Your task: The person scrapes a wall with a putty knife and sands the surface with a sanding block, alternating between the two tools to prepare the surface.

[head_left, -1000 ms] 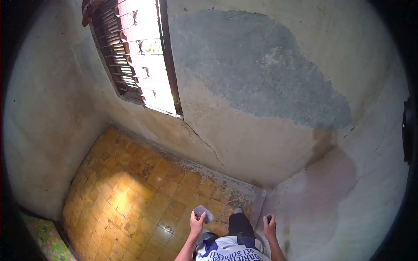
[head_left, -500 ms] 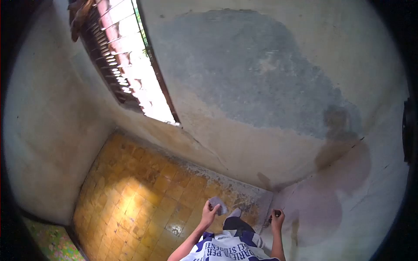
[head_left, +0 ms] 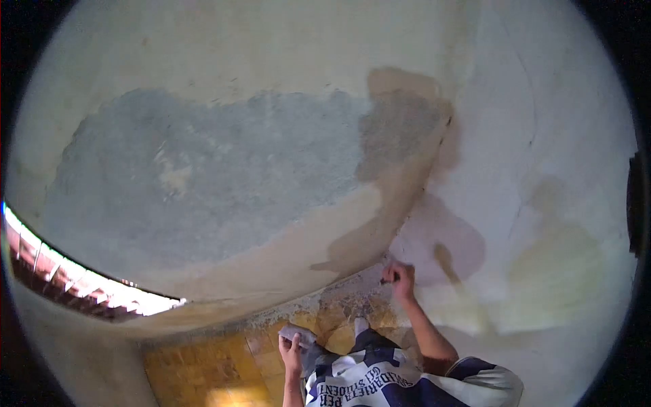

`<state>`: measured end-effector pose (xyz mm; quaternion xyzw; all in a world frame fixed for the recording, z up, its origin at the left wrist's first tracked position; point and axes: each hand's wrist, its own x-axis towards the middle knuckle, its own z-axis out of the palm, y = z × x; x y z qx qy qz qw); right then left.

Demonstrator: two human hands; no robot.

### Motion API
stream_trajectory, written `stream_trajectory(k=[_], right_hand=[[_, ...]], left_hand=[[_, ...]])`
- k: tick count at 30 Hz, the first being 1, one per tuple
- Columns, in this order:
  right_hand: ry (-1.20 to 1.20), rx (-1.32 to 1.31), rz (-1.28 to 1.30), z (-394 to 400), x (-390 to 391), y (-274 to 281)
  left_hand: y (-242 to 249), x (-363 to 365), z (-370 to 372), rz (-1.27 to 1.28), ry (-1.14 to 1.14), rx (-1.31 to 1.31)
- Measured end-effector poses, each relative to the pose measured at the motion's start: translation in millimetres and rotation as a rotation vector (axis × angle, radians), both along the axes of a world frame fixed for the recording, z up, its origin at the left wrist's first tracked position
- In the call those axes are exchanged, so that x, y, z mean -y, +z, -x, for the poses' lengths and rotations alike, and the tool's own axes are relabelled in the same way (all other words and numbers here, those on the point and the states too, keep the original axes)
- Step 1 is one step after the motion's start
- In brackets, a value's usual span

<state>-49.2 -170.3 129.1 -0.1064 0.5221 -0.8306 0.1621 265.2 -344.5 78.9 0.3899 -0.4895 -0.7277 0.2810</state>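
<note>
My left hand (head_left: 291, 351), low in the head view, is closed on a folded grey piece (head_left: 299, 333) that looks like cloth or sandpaper. It hangs over the tiled floor, in front of my leg. My right hand (head_left: 403, 281) is raised near the corner where the two walls meet. Its fingers are wrapped round a small dark tool (head_left: 387, 279), only partly visible, whose kind I cannot make out. Whether the tool touches the wall is not clear. A large grey patch (head_left: 237, 176) covers part of the pale wall (head_left: 285, 47) ahead.
The pale side wall (head_left: 502, 81) rises on the right, with shadows across it. A barred window (head_left: 81, 278) is at the left. Worn yellow tiles (head_left: 196, 363) cover the floor, with a rough strip along the wall's foot. My foot (head_left: 361, 325) stands near the corner.
My view has swung to the right, so the window now sits lower left. My right hand has lifted and reached forward toward the corner. Both hands keep hold of their things.
</note>
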Motion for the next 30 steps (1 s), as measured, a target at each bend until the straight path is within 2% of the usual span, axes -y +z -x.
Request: stream_trajectory(k=[2, 4, 6, 7, 9, 11, 12, 13, 15, 17, 20, 21, 23, 24, 25, 26, 27, 30], right_hand=[[-0.12, -0.094, 0.142, 11, 17, 88], [-0.211, -0.38, 0.341, 25, 26, 145], [-0.234, -0.537, 0.591, 21, 31, 216], [-0.241, -0.624, 0.715, 21, 37, 235], [-0.43, -0.628, 0.866, 39, 70, 217], [-0.685, -0.666, 0.63, 61, 122, 175], [-0.835, -0.689, 0.326, 73, 147, 160], [-0.824, -0.659, 0.347, 72, 146, 161], [-0.804, -0.578, 0.394, 57, 139, 151], [-0.75, -0.386, 0.787, 30, 114, 191], [-0.731, -0.538, 0.935, 16, 106, 219], [-0.813, -0.426, 0.831, 29, 124, 202], [-1.018, -0.68, 0.043, 66, 175, 142], [-1.021, -0.638, 0.102, 59, 175, 138], [-1.024, -0.596, 0.166, 50, 173, 133], [-1.026, -0.562, 0.238, 46, 170, 131], [-0.81, -0.381, 0.734, 35, 150, 141], [-0.735, -0.678, 0.812, 14, 121, 195]], left_hand=[[5, 15, 8, 0.019, -0.098, 0.012], [-1, 39, 14, 0.011, -0.168, 0.047], [3, 63, 14, -0.017, -0.254, 0.067], [10, 70, 13, -0.045, -0.265, 0.071], [31, 85, 19, -0.032, -0.234, 0.109], [23, 108, 10, -0.036, -0.295, 0.072], [17, 124, 3, -0.036, -0.323, 0.048], [-3, 141, -9, -0.009, -0.344, 0.072], [0, 158, -21, -0.019, -0.342, 0.055], [0, 176, -23, -0.024, -0.362, 0.102], [-1, 187, -27, -0.143, -0.399, -0.105], [16, 184, -18, -0.151, -0.363, -0.121], [8, 199, -21, -0.1, -0.433, 0.003], [1, 207, -25, -0.075, -0.467, 0.066], [-11, 211, -26, -0.14, -0.422, -0.012], [-20, 222, -27, -0.124, -0.448, 0.016], [-21, 225, -30, -0.116, -0.465, 0.046], [-15, 231, -30, -0.105, -0.486, 0.081]])
